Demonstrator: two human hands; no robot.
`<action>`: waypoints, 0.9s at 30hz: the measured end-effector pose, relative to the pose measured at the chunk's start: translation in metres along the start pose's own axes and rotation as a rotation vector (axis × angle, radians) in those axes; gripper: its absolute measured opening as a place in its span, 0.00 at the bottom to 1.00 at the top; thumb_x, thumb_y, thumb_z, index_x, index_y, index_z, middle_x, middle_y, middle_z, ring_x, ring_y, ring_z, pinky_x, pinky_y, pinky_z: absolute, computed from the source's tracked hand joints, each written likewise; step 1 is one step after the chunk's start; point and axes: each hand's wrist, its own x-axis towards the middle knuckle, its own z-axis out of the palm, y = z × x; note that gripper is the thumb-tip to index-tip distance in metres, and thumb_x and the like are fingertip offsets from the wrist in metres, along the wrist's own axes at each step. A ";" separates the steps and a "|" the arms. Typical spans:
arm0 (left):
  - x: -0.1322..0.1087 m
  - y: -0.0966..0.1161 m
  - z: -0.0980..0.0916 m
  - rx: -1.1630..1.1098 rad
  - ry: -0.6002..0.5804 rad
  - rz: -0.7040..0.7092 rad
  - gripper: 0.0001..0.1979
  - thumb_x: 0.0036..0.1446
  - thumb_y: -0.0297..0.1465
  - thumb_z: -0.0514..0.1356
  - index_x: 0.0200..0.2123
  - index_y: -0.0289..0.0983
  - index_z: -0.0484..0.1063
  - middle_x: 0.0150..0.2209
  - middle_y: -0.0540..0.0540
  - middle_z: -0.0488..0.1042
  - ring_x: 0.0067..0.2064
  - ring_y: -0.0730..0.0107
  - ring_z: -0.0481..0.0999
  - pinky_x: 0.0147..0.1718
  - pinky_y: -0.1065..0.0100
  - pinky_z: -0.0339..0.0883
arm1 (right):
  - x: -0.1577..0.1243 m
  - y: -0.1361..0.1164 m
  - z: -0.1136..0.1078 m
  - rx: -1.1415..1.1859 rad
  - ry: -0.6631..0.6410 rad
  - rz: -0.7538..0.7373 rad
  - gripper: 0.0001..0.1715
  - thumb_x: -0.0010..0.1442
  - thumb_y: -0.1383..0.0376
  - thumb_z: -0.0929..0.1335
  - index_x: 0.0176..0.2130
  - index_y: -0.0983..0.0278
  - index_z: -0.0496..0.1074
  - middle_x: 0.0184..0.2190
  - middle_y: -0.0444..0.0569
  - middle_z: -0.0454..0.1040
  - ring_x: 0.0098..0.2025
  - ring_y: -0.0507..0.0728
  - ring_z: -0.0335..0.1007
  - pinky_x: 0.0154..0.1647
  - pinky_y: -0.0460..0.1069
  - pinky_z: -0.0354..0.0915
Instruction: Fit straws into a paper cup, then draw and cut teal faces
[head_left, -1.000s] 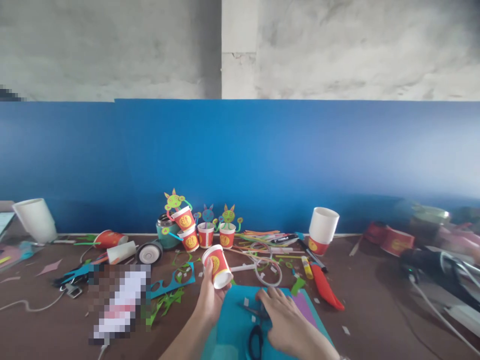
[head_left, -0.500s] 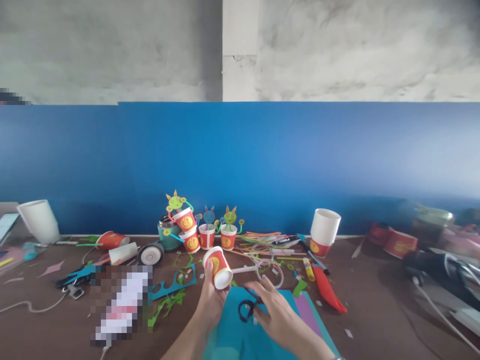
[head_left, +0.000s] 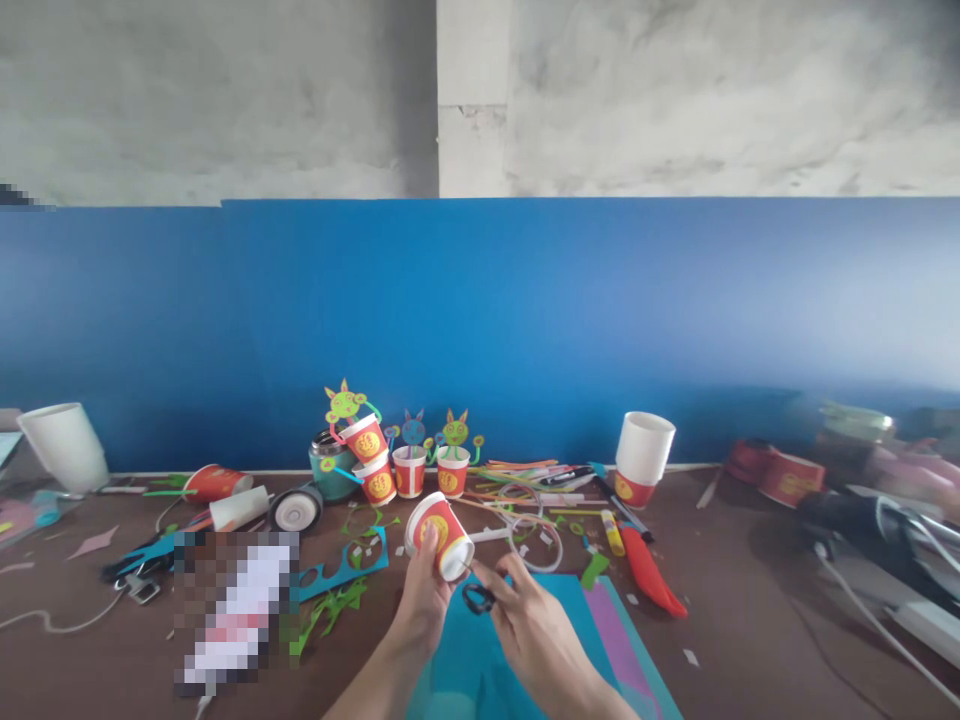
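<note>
My left hand (head_left: pixel 424 590) is closed around a red and white paper cup (head_left: pixel 437 533), tilted so that its white base faces right and toward me. Black-handled scissors (head_left: pixel 478 598) are in my right hand (head_left: pixel 534 610), their tip at the base of the cup. Whether the tip has gone through the paper I cannot tell. Beneath both hands lie blue paper sheets (head_left: pixel 480 665) with a purple strip (head_left: pixel 619 640) at the right. Behind the cup stand paper-cup figures with cut-out animal heads (head_left: pixel 455 430), two of the cups stacked.
A stack of white cups (head_left: pixel 645 445) stands back right, near a glue stick (head_left: pixel 612 533) and a red knife-shaped object (head_left: pixel 651 570). Pipe cleaners and straws (head_left: pixel 517 478) lie at the back. Green paper scraps (head_left: pixel 330 610) and a tape roll (head_left: pixel 296 510) are at left; cables run at right.
My right hand has brought the scissors up and left from above the blue paper to the cup's base. The cup is tipped further sideways in my left hand. The view has shifted slightly.
</note>
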 end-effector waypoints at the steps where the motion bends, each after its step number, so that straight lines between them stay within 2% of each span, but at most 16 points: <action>1: -0.001 0.000 0.001 -0.002 -0.001 0.010 0.24 0.43 0.45 0.68 0.39 0.36 0.71 0.32 0.47 0.78 0.33 0.68 0.76 0.30 0.70 0.68 | 0.000 0.000 0.000 -0.003 0.004 0.003 0.30 0.58 0.77 0.56 0.56 0.59 0.65 0.42 0.52 0.67 0.36 0.55 0.73 0.37 0.46 0.68; 5: -0.002 0.001 0.008 -0.013 0.018 0.065 0.23 0.39 0.42 0.71 0.36 0.35 0.71 0.31 0.48 0.77 0.33 0.68 0.75 0.33 0.69 0.69 | 0.000 0.000 0.002 0.066 0.049 0.013 0.27 0.58 0.75 0.56 0.53 0.60 0.67 0.41 0.53 0.69 0.37 0.57 0.73 0.38 0.48 0.67; 7: -0.001 0.001 0.010 -0.019 0.050 0.081 0.24 0.37 0.41 0.72 0.36 0.36 0.71 0.32 0.47 0.77 0.34 0.66 0.76 0.35 0.67 0.70 | 0.001 0.001 0.005 0.197 0.085 0.029 0.21 0.60 0.72 0.57 0.47 0.63 0.71 0.37 0.53 0.71 0.36 0.56 0.72 0.38 0.48 0.66; 9: 0.000 0.001 0.011 -0.015 0.065 0.091 0.26 0.35 0.41 0.72 0.37 0.37 0.70 0.34 0.46 0.77 0.37 0.63 0.76 0.38 0.65 0.70 | 0.003 0.004 0.007 0.378 0.065 0.121 0.18 0.62 0.66 0.57 0.35 0.66 0.74 0.29 0.50 0.72 0.29 0.54 0.70 0.31 0.45 0.65; 11: 0.000 0.000 0.011 0.009 0.041 0.102 0.27 0.35 0.41 0.72 0.39 0.36 0.70 0.36 0.44 0.77 0.40 0.60 0.76 0.40 0.63 0.69 | 0.005 0.007 0.008 0.546 -0.016 0.270 0.24 0.63 0.59 0.57 0.25 0.67 0.71 0.21 0.48 0.70 0.19 0.50 0.63 0.20 0.43 0.60; 12: 0.000 0.000 0.012 0.022 0.028 0.109 0.27 0.36 0.41 0.72 0.39 0.36 0.70 0.36 0.44 0.77 0.41 0.59 0.76 0.42 0.62 0.69 | 0.006 0.008 0.008 0.617 -0.067 0.341 0.26 0.63 0.56 0.57 0.23 0.68 0.70 0.19 0.47 0.69 0.15 0.48 0.58 0.16 0.42 0.56; 14: -0.002 -0.001 0.014 0.033 0.010 0.117 0.27 0.38 0.41 0.71 0.40 0.36 0.70 0.37 0.43 0.77 0.43 0.57 0.76 0.43 0.62 0.68 | 0.008 0.010 0.006 0.722 -0.166 0.422 0.26 0.62 0.54 0.57 0.26 0.69 0.71 0.20 0.47 0.71 0.12 0.46 0.53 0.13 0.42 0.52; 16: -0.004 -0.001 0.016 0.018 0.020 0.110 0.28 0.37 0.41 0.71 0.41 0.36 0.69 0.39 0.42 0.77 0.45 0.55 0.75 0.44 0.61 0.68 | 0.008 0.009 0.001 0.715 -0.180 0.416 0.26 0.62 0.55 0.56 0.31 0.70 0.73 0.21 0.48 0.72 0.13 0.47 0.55 0.14 0.43 0.54; 17: -0.005 0.000 0.016 0.012 0.034 0.104 0.29 0.36 0.42 0.71 0.42 0.37 0.69 0.41 0.42 0.77 0.47 0.54 0.74 0.44 0.61 0.68 | 0.007 0.008 -0.002 0.655 -0.145 0.371 0.25 0.63 0.57 0.56 0.33 0.70 0.74 0.23 0.49 0.74 0.15 0.49 0.60 0.17 0.43 0.58; 19: -0.007 0.001 0.017 0.022 0.060 0.088 0.32 0.36 0.43 0.71 0.44 0.38 0.68 0.44 0.41 0.76 0.49 0.53 0.73 0.44 0.61 0.68 | 0.004 0.003 -0.007 0.429 -0.018 0.221 0.21 0.62 0.63 0.57 0.40 0.68 0.75 0.30 0.52 0.76 0.27 0.54 0.69 0.28 0.46 0.64; 21: -0.008 0.001 0.015 0.057 0.082 0.070 0.33 0.37 0.44 0.70 0.46 0.38 0.67 0.45 0.41 0.75 0.50 0.52 0.73 0.44 0.60 0.68 | 0.001 -0.001 -0.010 0.203 0.067 0.101 0.24 0.57 0.70 0.59 0.50 0.63 0.72 0.37 0.53 0.76 0.39 0.60 0.70 0.38 0.49 0.64; 23: -0.007 0.001 0.014 0.076 0.074 0.065 0.32 0.40 0.44 0.69 0.47 0.38 0.67 0.46 0.40 0.75 0.50 0.53 0.73 0.44 0.61 0.68 | -0.001 -0.004 -0.010 0.129 0.086 0.075 0.29 0.55 0.73 0.59 0.54 0.60 0.69 0.39 0.53 0.75 0.43 0.61 0.69 0.40 0.50 0.63; 25: -0.006 0.001 0.013 0.056 0.060 0.082 0.30 0.40 0.43 0.70 0.45 0.37 0.68 0.45 0.40 0.75 0.49 0.53 0.73 0.44 0.61 0.68 | 0.001 -0.003 -0.008 0.255 0.069 0.142 0.21 0.58 0.69 0.59 0.47 0.63 0.74 0.32 0.52 0.75 0.36 0.59 0.70 0.35 0.48 0.64; 27: -0.005 -0.001 0.013 0.021 0.036 0.098 0.28 0.39 0.41 0.71 0.43 0.36 0.69 0.43 0.40 0.76 0.49 0.53 0.73 0.45 0.61 0.67 | 0.004 0.000 -0.006 0.521 -0.019 0.298 0.19 0.61 0.61 0.59 0.34 0.66 0.75 0.21 0.48 0.71 0.22 0.53 0.65 0.25 0.46 0.61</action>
